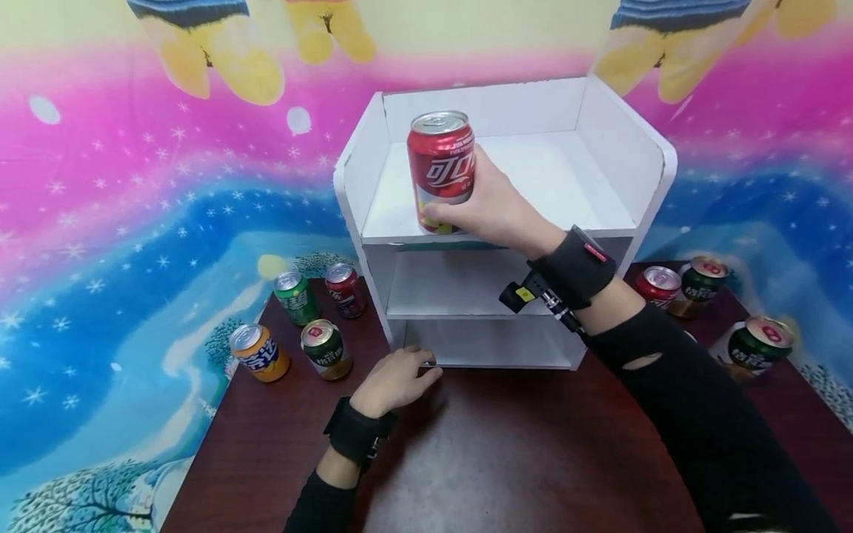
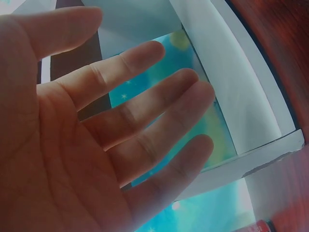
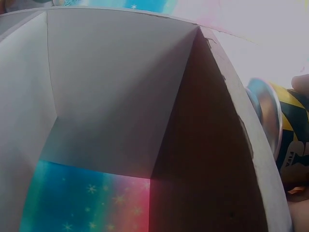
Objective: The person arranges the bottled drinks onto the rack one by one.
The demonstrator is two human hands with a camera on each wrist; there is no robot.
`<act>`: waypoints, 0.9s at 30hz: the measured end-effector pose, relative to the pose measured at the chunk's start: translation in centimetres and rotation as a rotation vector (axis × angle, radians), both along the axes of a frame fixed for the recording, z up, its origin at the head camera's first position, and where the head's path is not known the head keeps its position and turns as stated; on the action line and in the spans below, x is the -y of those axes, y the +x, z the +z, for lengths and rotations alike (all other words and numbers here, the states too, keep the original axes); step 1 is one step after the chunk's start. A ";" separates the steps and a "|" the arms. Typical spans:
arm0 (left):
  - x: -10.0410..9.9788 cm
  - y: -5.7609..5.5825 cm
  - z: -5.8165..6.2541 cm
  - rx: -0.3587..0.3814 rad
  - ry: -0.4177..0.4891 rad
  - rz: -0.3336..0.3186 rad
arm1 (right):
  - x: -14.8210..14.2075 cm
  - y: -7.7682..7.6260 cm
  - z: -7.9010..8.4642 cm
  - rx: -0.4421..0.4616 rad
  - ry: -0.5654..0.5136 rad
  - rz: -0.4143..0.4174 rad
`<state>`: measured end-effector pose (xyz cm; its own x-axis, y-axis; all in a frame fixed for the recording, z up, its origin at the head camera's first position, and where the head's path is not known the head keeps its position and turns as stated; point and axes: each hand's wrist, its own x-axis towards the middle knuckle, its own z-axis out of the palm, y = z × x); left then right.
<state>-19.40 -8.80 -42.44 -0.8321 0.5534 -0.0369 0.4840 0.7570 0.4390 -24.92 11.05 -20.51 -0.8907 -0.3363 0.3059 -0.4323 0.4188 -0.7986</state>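
Observation:
A red cola can point(image 1: 441, 159) stands upright in my right hand point(image 1: 493, 200), which grips it from the right with the thumb across its front. In the head view it overlaps the front left of the top shelf point(image 1: 533, 170) of a white three-tier rack. The right wrist view catches the can's lower end point(image 3: 280, 121) close to the shelf edge. My left hand point(image 1: 396, 377) is empty, low by the rack's bottom left front corner. Its fingers point(image 2: 135, 63) are spread and nearly straight in the left wrist view.
Left of the rack stand a green can point(image 1: 296, 300), a dark red can point(image 1: 345, 291), an orange can point(image 1: 261, 354) and a green-and-gold can point(image 1: 326, 350). Several more cans, one a green-topped can point(image 1: 753, 348), stand right of it, partly behind my arm. All are on a dark wooden table point(image 1: 493, 444).

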 end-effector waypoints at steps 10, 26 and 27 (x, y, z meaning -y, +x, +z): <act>0.1 0.0 -0.2 0.002 -0.002 -0.011 | 0.4 -0.2 -0.1 0.026 -0.014 0.016; 0.7 -0.1 -0.5 -0.015 0.016 -0.007 | 0.3 -0.1 -0.2 0.052 -0.025 0.064; 0.7 -0.1 -0.5 -0.015 0.016 -0.005 | 0.3 -0.1 -0.2 0.051 -0.016 0.055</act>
